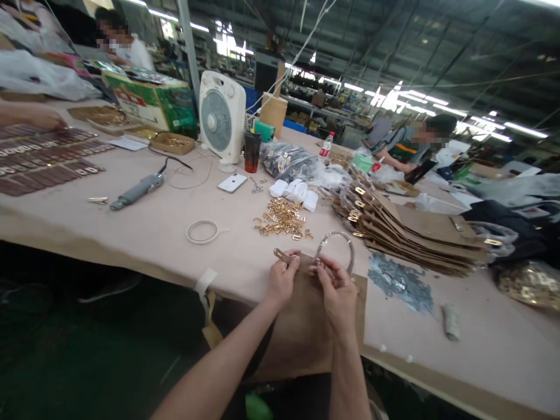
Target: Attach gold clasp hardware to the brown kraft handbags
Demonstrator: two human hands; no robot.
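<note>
A flat brown bag (301, 326) hangs over the table's front edge, its curved handle (350, 248) wrapped in clear plastic. My left hand (281, 283) is closed at the bag's top left corner, thumb pressed down; a short brown strap with a gold fitting (280, 254) sticks out beyond the fingers. With its fingertips pinched together, my right hand (339, 291) grips the top edge at the handle's near end. What lies between those fingertips is too small to make out. Loose gold buckles (282, 219) lie in a pile just behind my hands.
Stacked brown bags (406, 233) stand to the right, beside grey scraps (400, 280). Leftward are a white tape ring (202, 232), an electric screwdriver (137, 191), a phone (233, 182) and a fan (221, 119). A co-worker's hand (41, 115) reaches over brown straps at far left.
</note>
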